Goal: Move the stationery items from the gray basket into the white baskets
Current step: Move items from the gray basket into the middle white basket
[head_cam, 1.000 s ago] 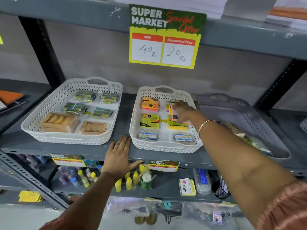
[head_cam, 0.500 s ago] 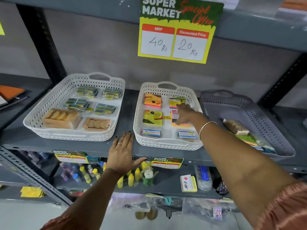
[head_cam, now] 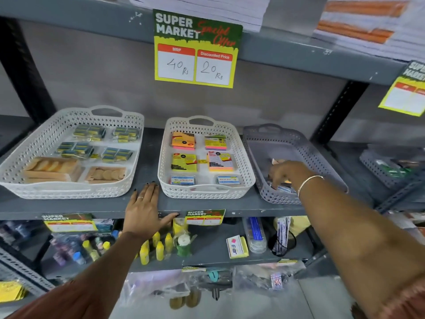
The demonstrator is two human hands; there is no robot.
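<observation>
The gray basket [head_cam: 273,143] stands on the right of the shelf, with a tan item [head_cam: 277,161] and a bluish packet [head_cam: 284,189] in it. My right hand [head_cam: 286,173] reaches down into it, fingers apart over those packets; I see nothing gripped. The middle white basket [head_cam: 242,157] holds sticky-note pads [head_cam: 184,162] and small labelled packets [head_cam: 182,180]. The left white basket [head_cam: 39,146] holds blue-yellow packets [head_cam: 74,149] and wooden pieces [head_cam: 51,168]. My left hand [head_cam: 145,208] lies flat on the shelf edge between the white baskets.
A price sign [head_cam: 195,49] hangs from the shelf above. The lower shelf carries yellow bottles [head_cam: 158,248] and other small goods. Another gray basket [head_cam: 381,171] sits further right, behind a black upright [head_cam: 338,111]. Paper stacks lie on the top shelf.
My right hand has left the middle white basket, with a pad now lying where it was, and moved right into the gray basket. My left hand has stayed on the shelf edge.
</observation>
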